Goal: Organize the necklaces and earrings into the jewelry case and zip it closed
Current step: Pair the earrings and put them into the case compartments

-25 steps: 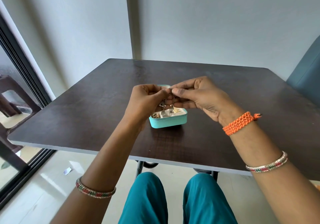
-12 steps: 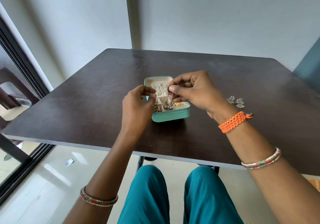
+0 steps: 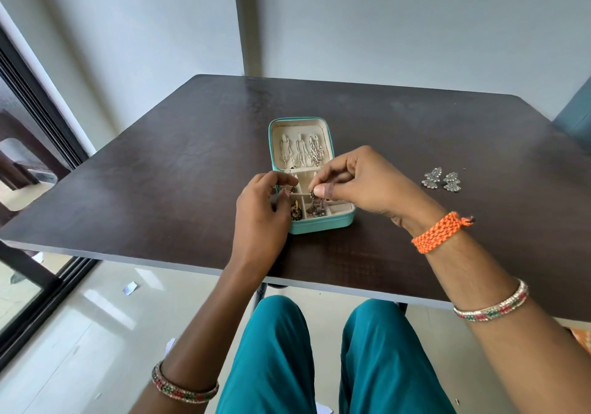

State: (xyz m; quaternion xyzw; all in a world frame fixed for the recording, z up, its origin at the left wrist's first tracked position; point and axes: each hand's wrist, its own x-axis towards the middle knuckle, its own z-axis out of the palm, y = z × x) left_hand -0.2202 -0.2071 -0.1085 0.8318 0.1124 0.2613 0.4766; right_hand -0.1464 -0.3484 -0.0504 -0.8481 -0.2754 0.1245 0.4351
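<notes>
While the teal case (image 3: pixel 311 226) lies open at the middle of the dark table (image 3: pixel 160 174), an earring (image 3: pixel 315 204) is pinched between thumb and fingertips of the right hand (image 3: pixel 361 186) and is hung over a near compartment. The case's left edge is touched by the curled fingers of the left hand (image 3: pixel 260 214), though whether anything is gripped cannot be told. Necklaces (image 3: pixel 300 151) are hung in the lid at 12 o'clock, and two earrings (image 3: pixel 443 181) are left on the table at 3 o'clock, well apart from the case.
</notes>
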